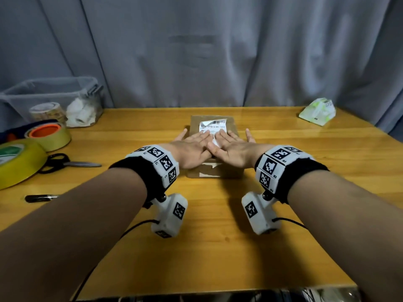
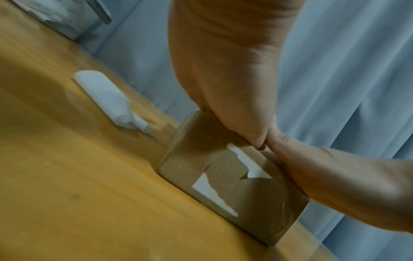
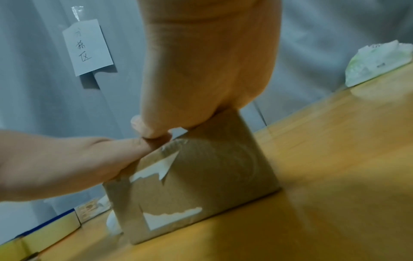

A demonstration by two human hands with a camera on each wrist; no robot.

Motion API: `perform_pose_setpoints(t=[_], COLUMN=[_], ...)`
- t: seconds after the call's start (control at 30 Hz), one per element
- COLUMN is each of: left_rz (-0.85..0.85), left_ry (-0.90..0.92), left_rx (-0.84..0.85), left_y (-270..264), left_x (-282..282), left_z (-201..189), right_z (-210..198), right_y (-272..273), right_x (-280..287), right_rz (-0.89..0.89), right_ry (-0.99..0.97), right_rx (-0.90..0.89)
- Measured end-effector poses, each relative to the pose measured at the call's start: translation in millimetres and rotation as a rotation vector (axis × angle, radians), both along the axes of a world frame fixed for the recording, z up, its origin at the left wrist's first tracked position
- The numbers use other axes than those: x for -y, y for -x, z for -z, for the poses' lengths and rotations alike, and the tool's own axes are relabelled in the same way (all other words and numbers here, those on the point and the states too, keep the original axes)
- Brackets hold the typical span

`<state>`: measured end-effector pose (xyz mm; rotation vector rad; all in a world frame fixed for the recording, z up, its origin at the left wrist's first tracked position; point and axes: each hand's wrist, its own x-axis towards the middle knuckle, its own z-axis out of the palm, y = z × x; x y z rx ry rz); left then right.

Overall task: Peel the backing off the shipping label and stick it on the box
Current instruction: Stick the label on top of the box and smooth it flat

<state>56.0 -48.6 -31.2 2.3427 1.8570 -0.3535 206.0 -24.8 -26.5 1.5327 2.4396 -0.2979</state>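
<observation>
A small brown cardboard box (image 1: pixel 231 173) stands in the middle of the wooden table. The white shipping label (image 1: pixel 212 125) lies on its top, with the far left corner curled up. My left hand (image 1: pixel 192 148) and right hand (image 1: pixel 232 148) lie flat on the box top side by side, straight fingers pressing the label's near half, thumbs touching. The left wrist view has the left palm (image 2: pixel 223 70) on the box (image 2: pixel 223 178), with torn white scraps on its front. In the right wrist view the right palm (image 3: pixel 201 70) presses the box (image 3: pixel 212 176). A rolled white paper (image 2: pixel 105 95) lies left of the box.
At the left are a clear plastic bin (image 1: pixel 52 94), two tape rolls (image 1: pixel 51 135), a larger yellow roll (image 1: pixel 17 162), scissors (image 1: pixel 65 164) and a black pen (image 1: pixel 40 198). A tissue pack (image 1: pixel 318 112) sits at the far right. A grey curtain hangs behind the table.
</observation>
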Motion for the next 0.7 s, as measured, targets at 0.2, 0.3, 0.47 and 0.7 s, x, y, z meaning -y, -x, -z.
perform_pose_setpoints(t=[0.2,0.3,0.47,0.7], left_rz=[0.050,0.068,0.105,0.056], left_ry=[-0.040,-0.121,-0.250,-0.215], left_rx=[0.002,-0.009,0.115,0.190], left_y=[11.7,20.2,17.7,22.5], left_x=[18.0,21.5,17.0,11.0], left_z=[-5.9,-10.4,0.8,18.3], right_z=[-1.4,-5.7,-12.9,1.6], right_y=[-20.5,-29.8,-7.1,8.6], right_x=[9.6,13.4,15.8,10.5], right_rz=[-0.023,-0.019,-0.116,-0.079], right_ry=[-0.036,-0.070,-0.159,0.008], right_rx=[0.063,0.120,-0.026,-0.076])
